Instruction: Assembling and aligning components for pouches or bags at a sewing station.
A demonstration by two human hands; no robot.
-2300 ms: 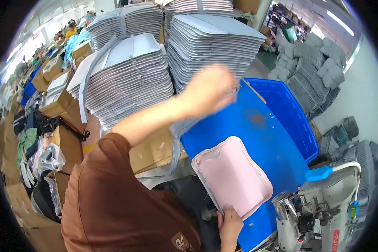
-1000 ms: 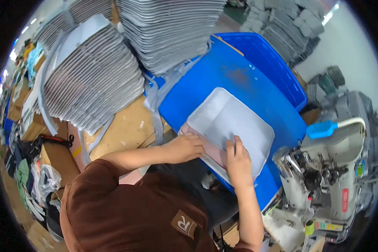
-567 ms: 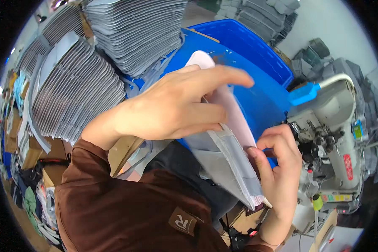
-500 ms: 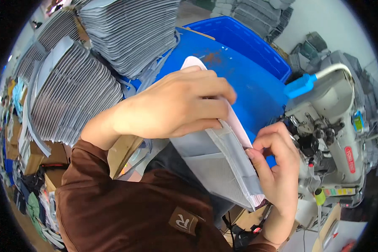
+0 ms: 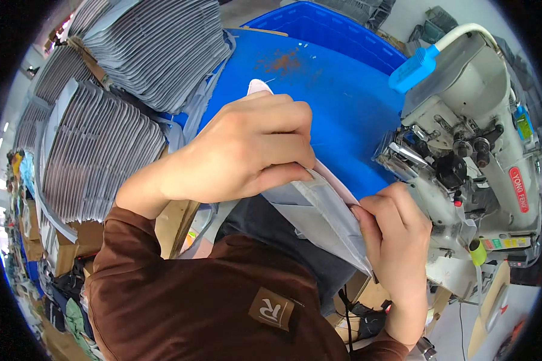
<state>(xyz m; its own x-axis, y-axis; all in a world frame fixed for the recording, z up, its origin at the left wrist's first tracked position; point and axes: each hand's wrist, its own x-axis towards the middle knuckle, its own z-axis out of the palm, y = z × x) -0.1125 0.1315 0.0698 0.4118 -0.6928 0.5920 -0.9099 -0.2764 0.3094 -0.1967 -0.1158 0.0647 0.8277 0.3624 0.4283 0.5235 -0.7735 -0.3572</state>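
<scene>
Both hands hold a grey fabric piece [image 5: 326, 227] with a mesh pocket, a pale bound edge and a light pink layer behind it. My left hand [image 5: 250, 147] is closed over its upper edge, thumb in front and fingers folded behind. Lower down the same edge, my right hand [image 5: 397, 231] pinches it between thumb and fingers. The pink layer's rounded end sticks up beyond my left knuckles. The piece hangs tilted in front of my lap, over the near edge of the blue table [image 5: 337, 99]. Part of it is hidden behind my left hand.
Tall stacks of grey panels [image 5: 108, 150] stand at the left. On the right is a sewing machine [image 5: 464, 132] with a blue lamp [image 5: 414, 69] on a white bent arm. A blue bin [image 5: 319, 27] sits at the back. A brown smudge [image 5: 283, 60] marks the table.
My view has shifted, bringing more of the sewing machine into sight. The fabric piece has turned more edge-on, and my left fingers have closed in tighter along its edge.
</scene>
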